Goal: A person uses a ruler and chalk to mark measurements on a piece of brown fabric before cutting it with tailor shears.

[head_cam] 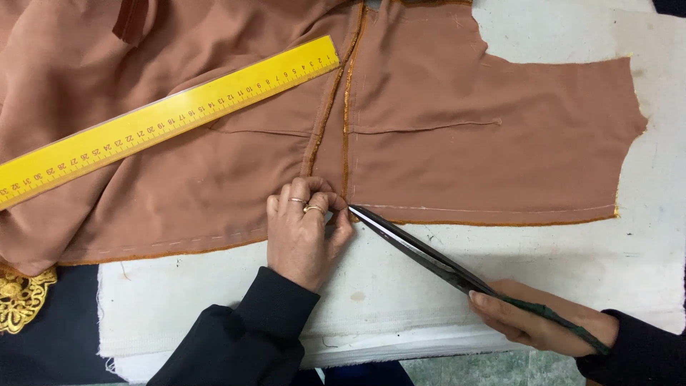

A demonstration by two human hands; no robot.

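**Shears at the seam of a brown garment piece**

The left hand (304, 236) sits just below the middle of the view, fingers bunched together and pinching the lower hem of the brown fabric (443, 143) where two orange-stitched seams run down to the edge. Two rings show on its fingers. The long dark scissors (421, 250) lie from the 4 o'clock corner up toward the centre, blades nearly closed, the tip touching the hem right beside the pinching fingertips. The right hand (536, 322), at 4 o'clock, is wrapped around the green-bound handles, fingers curled shut on them. Both wrists wear black sleeves.

The fabric spreads across the upper half of the view on a white padded table cover (607, 264). A yellow ruler (168, 114) lies slantwise on the cloth toward 10 o'clock, well apart from both hands. A gold lace ornament (21, 300) sits at 8 o'clock, on dark cloth.
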